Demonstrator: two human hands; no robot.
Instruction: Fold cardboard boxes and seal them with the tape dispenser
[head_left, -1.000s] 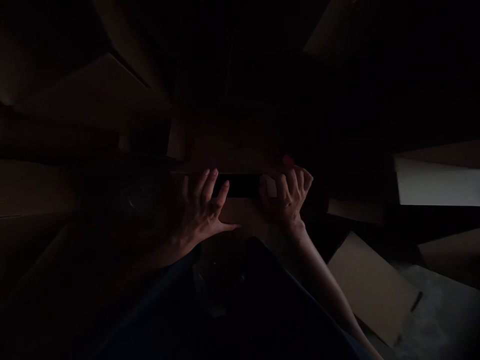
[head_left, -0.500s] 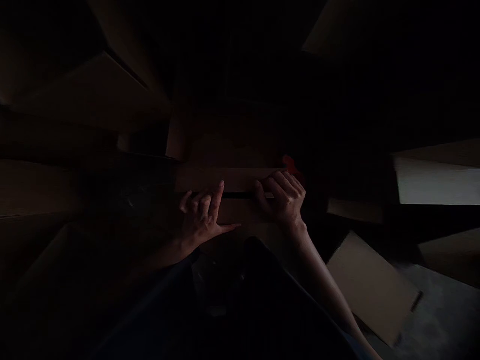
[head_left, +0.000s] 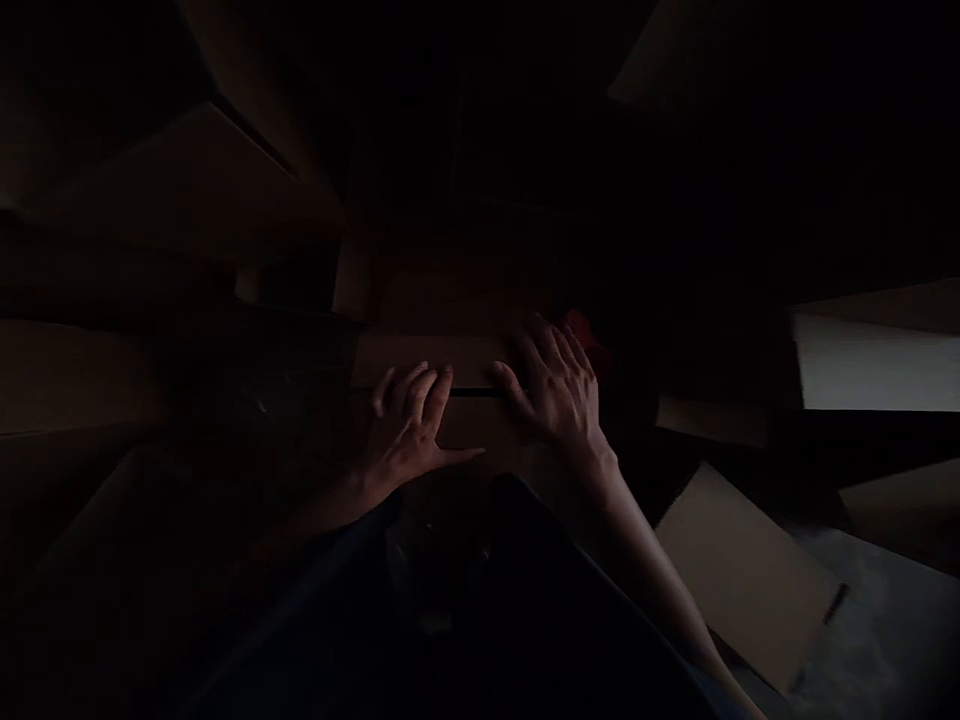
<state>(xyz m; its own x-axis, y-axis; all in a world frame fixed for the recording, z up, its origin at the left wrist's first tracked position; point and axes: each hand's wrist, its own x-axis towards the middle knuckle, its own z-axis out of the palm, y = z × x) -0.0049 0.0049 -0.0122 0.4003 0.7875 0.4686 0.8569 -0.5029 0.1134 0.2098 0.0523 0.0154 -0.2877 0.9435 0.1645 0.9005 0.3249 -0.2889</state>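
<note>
Very dim light covers a cardboard box (head_left: 476, 420) in front of me, its two top flaps parted by a narrow dark gap. My left hand (head_left: 412, 410) rests on the left part of the flaps, fingers apart and thumb stretched to the right. On the right part lies my right hand (head_left: 555, 385), fingers spread over the far flap (head_left: 420, 352) and the thumb out toward the gap. Just beyond its fingertips is a red object (head_left: 589, 340), partly hidden by the hand; its kind is too dark to make out.
Large cardboard boxes (head_left: 187, 180) stand at the left. At the right lie a tan cardboard box (head_left: 750, 580) on the grey floor (head_left: 885, 610), and a pale box (head_left: 877, 365) farther off. My dark-clothed legs (head_left: 540, 580) are close below the hands.
My right hand has uncurled from a bent grip near the gap and now lies spread on the flaps. My left hand has shifted slightly right, its index finger lower. The gap looks narrower.
</note>
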